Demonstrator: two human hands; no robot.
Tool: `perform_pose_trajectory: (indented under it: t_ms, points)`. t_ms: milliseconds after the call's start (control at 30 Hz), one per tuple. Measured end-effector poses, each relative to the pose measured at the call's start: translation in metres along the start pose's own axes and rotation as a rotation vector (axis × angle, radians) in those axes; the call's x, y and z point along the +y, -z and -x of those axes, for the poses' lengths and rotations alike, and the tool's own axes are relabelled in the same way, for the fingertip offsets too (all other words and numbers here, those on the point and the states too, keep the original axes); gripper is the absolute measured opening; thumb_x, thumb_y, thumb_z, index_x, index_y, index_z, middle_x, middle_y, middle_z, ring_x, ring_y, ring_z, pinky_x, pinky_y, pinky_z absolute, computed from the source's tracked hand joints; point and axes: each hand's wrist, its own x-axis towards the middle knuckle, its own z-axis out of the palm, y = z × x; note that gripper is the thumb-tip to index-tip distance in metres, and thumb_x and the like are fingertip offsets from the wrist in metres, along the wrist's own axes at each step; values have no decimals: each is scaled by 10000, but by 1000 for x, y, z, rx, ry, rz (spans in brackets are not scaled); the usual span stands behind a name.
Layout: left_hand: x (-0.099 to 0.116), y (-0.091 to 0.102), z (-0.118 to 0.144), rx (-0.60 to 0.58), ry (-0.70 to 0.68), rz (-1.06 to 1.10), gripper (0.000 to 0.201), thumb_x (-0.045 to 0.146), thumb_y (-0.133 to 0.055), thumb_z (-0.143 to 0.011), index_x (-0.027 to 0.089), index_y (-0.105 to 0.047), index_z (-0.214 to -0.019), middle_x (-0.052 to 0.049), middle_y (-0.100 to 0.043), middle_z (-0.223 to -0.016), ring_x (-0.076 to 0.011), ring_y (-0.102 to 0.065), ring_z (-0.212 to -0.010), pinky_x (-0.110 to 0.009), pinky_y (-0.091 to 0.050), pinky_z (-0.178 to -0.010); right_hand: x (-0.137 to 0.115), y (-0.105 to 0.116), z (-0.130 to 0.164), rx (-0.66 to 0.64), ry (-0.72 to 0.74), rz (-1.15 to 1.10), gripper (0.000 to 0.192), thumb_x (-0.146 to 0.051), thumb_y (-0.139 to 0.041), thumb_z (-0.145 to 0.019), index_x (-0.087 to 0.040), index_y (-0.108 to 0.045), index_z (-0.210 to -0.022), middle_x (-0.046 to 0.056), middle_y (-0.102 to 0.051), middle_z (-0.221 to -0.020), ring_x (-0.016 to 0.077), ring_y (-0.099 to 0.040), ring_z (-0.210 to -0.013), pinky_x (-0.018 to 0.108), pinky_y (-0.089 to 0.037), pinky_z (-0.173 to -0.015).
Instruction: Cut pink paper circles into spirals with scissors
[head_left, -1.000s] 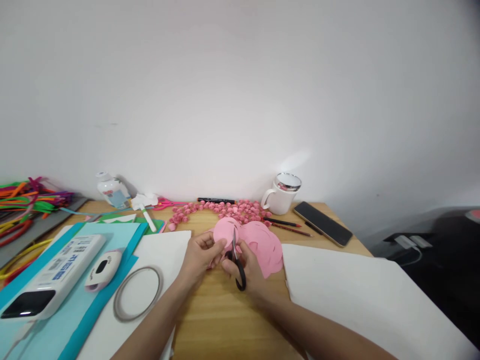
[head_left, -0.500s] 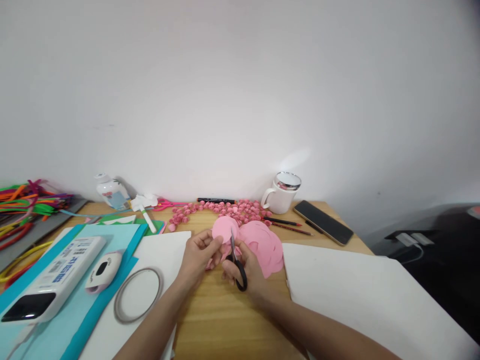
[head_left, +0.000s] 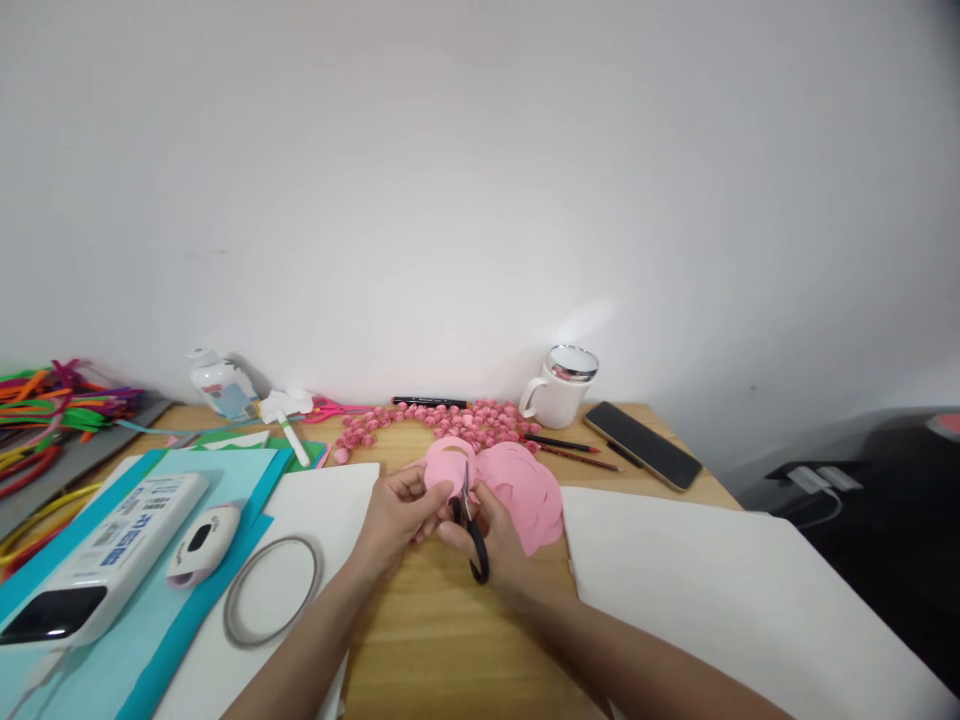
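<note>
My left hand [head_left: 396, 520] pinches a round pink paper disc [head_left: 445, 465] above the wooden table [head_left: 442, 640]. My right hand [head_left: 501, 540] grips black-handled scissors [head_left: 471, 525], blades pointing up into the disc's right side, where a curved strip has come away along the top edge. Just right of the hands lies a stack of pink paper circles [head_left: 529, 490]. Behind them sit several small pink rolled paper roses [head_left: 442, 420].
White sheets lie at left [head_left: 330, 500] and right [head_left: 720, 590]. On blue paper [head_left: 187, 600] rest a white device [head_left: 105, 560], a small punch [head_left: 202, 540] and a ring [head_left: 274, 590]. At the back stand a mug [head_left: 559, 390], phone [head_left: 641, 445], pencils, marker, bottle [head_left: 221, 385], and pipe cleaners [head_left: 45, 410].
The scissors have cut further round the pink disc, and a curved strip now curls off its top. My left hand has turned the disc slightly; both hands stay in place.
</note>
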Motion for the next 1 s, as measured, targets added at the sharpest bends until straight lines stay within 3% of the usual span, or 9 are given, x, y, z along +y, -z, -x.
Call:
perform_pose_trajectory:
  t_ms: [333, 1000]
  points:
    - [-3, 3, -2, 10, 11, 51, 331, 383, -692, -654, 157, -492, -518, 82, -417, -329, -28, -277, -302, -170, -196, -344, 1, -1, 0, 53, -67, 32, 391, -359, -750, -589, -216, -435, -772, -81, -383, -548, 97, -376, -495, 212, -282, -452]
    - [0, 7, -4, 64, -33, 130, 262, 352, -707, -650, 149, -555, -583, 75, -445, -385, -28, -286, -317, -163, -179, -341, 15, 3, 2, -27, -117, -61, 487, -469, -700, -639, -208, -437, -955, -119, -434, -401, 77, -395, -329, 169, -265, -343]
